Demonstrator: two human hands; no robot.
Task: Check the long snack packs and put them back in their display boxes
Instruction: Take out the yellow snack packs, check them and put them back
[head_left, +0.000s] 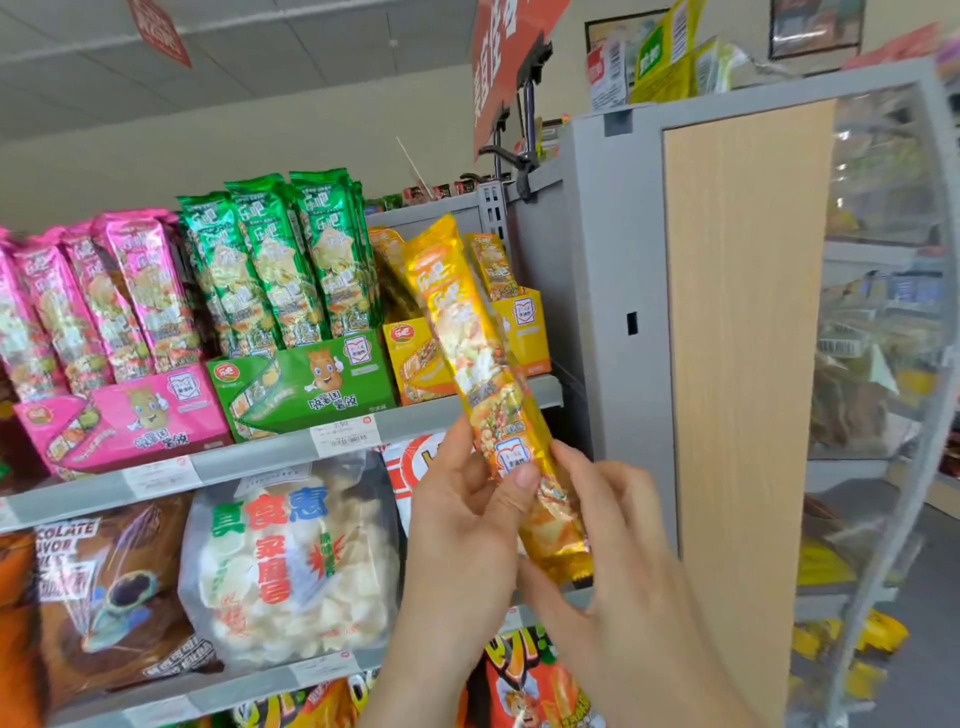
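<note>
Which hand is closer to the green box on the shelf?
Left. The left hand is below and right of the green box, gripping the yellow pack; the right hand holds the pack's other side, farther right.

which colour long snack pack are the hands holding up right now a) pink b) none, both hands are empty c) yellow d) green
C: the left hand and right hand both hold the lower end of a yellow pack, in front of the yellow display box.
</note>
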